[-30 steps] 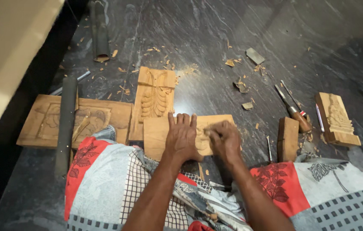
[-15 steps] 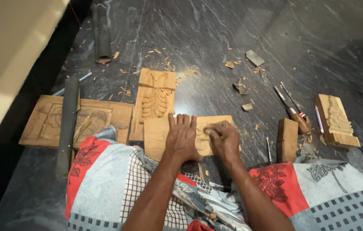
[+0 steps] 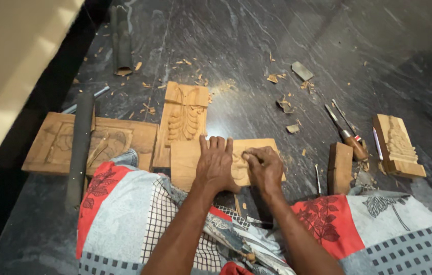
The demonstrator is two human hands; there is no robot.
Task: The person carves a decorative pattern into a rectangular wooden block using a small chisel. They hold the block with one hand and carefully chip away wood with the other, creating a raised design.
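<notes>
**Wooden carving block: hands unchanged on it, no visible shift in the last second**

Wooden carving block [image 3: 188,159] lies flat on the floor, just in front of the person's knees, touching the lower edge of the leaf-carved panel [image 3: 185,118]. Compared with the two earlier frames, block and hands sit in the same spots; only the view wobbles slightly. So the work reads as slow, fine work on one spot of the block, not repositioning.

Left hand [image 3: 216,165]: flat, fingers together and extended, pressing the block down. Right hand [image 3: 264,168]: curled into a fist on the block's right part, touching the left hand. Fist looks closed around something small, but I can't tell what; no tool shaft is visible.

Surroundings:
- Dark veined stone floor [image 3: 256,46], glossy, littered with wood chips [image 3: 283,104].
- Large relief panel [image 3: 53,145] at left, a dark bar [image 3: 79,147] lying across it.
- Chisels [image 3: 346,130] at right, near a small upright block [image 3: 339,168] and a carved bracket [image 3: 398,145].
- Patchwork cloth [image 3: 124,219] over the legs.
- Pale wall or ledge [image 3: 12,61] along the left edge.
</notes>
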